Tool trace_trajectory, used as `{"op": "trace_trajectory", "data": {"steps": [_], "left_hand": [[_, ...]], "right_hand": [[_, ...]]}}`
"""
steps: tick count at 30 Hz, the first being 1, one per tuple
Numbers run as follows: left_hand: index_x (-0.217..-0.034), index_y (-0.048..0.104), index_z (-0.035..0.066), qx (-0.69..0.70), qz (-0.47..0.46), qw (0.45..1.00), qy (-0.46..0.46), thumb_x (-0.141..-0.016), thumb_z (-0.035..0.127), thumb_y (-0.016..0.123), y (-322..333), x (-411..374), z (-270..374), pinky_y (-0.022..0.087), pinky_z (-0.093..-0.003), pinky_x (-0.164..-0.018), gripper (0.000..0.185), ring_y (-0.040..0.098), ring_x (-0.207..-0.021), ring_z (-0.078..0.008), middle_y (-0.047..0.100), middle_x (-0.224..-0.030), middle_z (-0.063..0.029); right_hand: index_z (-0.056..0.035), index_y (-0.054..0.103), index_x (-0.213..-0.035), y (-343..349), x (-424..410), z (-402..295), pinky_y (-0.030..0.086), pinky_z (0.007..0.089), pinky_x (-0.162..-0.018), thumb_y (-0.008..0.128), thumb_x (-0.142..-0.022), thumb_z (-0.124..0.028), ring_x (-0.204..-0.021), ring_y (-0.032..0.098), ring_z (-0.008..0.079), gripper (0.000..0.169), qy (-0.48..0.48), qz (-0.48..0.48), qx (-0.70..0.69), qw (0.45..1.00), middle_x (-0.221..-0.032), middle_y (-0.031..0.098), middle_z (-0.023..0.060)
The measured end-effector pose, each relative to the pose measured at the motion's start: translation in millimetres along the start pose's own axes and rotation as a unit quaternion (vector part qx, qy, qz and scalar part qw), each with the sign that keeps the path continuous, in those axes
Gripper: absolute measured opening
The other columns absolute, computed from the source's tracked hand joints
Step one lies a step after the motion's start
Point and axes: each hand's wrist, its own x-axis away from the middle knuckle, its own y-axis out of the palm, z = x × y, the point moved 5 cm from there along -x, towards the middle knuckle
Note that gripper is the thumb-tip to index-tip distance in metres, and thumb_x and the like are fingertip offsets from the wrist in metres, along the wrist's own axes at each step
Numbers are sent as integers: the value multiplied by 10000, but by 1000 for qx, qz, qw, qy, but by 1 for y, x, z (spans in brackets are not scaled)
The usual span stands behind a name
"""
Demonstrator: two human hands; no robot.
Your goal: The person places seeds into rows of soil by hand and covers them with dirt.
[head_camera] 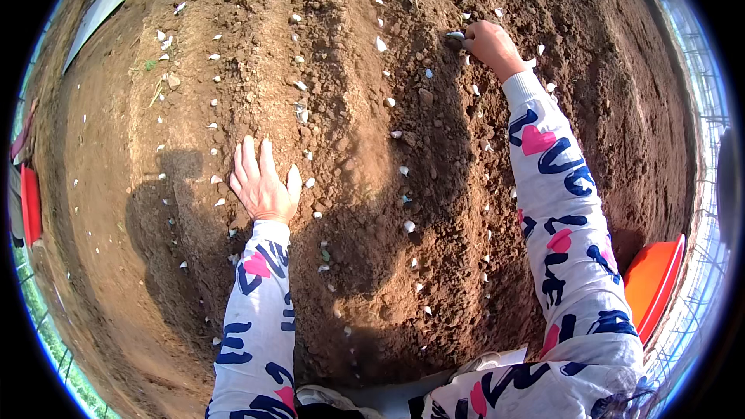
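Garlic cloves (381,44) lie in rows along shallow furrows in brown soil (355,169). At the upper right, my right hand (490,45) is closed, its fingertips pinching a pale garlic clove (456,35) close to the ground. My left hand (263,183) rests palm down on the soil between two rows, fingers apart, with nothing visible in it. One clove (216,179) lies just left of its fingers, another (309,183) just right of its thumb. Both arms wear light sleeves with dark letters and pink hearts.
An orange-red plastic basin (652,285) stands at the right beside my elbow. Far left are a red basin (30,205) and part of another person. A pale board (105,9) lies at the upper left. My shoes (326,397) show at the bottom edge. Netting borders the right side.
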Motion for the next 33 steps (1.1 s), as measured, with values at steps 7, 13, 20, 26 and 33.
{"op": "trace_trajectory", "data": {"steps": [7, 13, 20, 26, 33], "left_hand": [[-1196, 389, 26, 1, -3, 1000, -7, -686, 273, 569, -7, -2, 0, 211, -443, -957, 594, 257, -1210, -326, 300, -1302, -171], [-1194, 393, 25, 1, -11, 1000, -13, -677, 295, 558, -5, -1, -1, 201, -447, -963, 607, 251, -1214, -329, 293, -1307, -176], [-1180, 405, 14, 0, -8, 1000, -9, -665, 293, 561, -5, -2, -3, 211, -449, -959, 606, 260, -1208, -335, 300, -1300, -186], [-1176, 414, 33, 12, 3, 1000, 6, -665, 323, 566, 2, -1, -2, 218, -471, -938, 607, 259, -1208, -343, 296, -1306, -186], [-1175, 422, 41, 17, 7, 1000, 8, -657, 344, 570, 0, 0, -6, 218, -484, -927, 618, 259, -1207, -346, 294, -1309, -183]], "right_hand": [[-87, 591, -883, 1, -17, -24, 479, 354, -702, 485, -755, -78, -881, 574, 273, 166, -72, 58, 96, 991, -914, 595, 105], [-33, 576, -877, 6, -19, -17, 475, 365, -713, 461, -754, -64, -874, 578, 308, 171, -79, 11, 52, 996, -916, 592, 167], [-33, 551, -903, -1, -27, -17, 472, 386, -706, 449, -755, -70, -851, 579, 341, 183, -29, 50, -14, 998, -862, 596, 182], [-37, 589, -834, 23, -32, -3, 467, 392, -700, 468, -754, -107, -808, 584, 330, 160, -1, 140, 6, 990, -829, 601, 186], [-107, 615, -847, -23, -35, 21, 461, 358, -704, 493, -749, -157, -805, 588, 280, 164, 21, 140, -104, 984, -810, 608, 132]]}}
